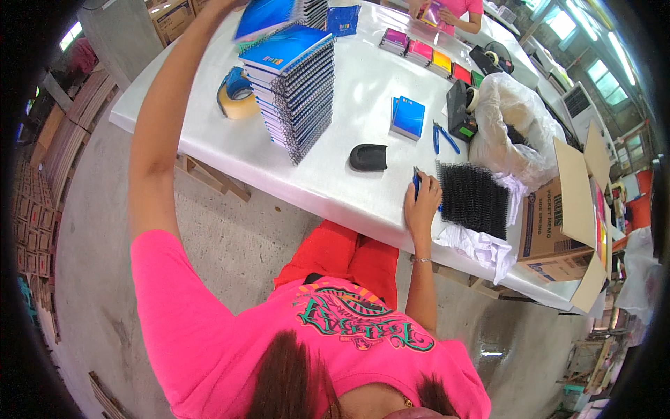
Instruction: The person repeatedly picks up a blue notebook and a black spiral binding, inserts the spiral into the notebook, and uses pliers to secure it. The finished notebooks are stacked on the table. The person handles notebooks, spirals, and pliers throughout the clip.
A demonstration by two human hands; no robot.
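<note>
My left arm stretches to the far left, where my left hand (225, 4), partly cut off by the top edge, is at a blue-covered spiral notebook (264, 17) on a far stack; its fingers hardly show. Nearer stands a tall stack of spiral notebooks (293, 91) with blue covers and black wire bindings. My right hand (423, 201) rests near the table's front edge, closed around blue-handled pliers (417, 180) whose tip points away from me. Just right of it lies a pile of black wire spirals (474, 199) on white cloth. A second pair of blue-handled pliers (444, 138) lies beyond.
Small blue notebooks (407, 117) and a black curved piece (368, 157) lie mid-table. Tape rolls (236, 98) sit left of the stack. On the right are a plastic bag (513, 126) and an open carton (558, 223). Across the table a person (457, 12) handles small notebooks.
</note>
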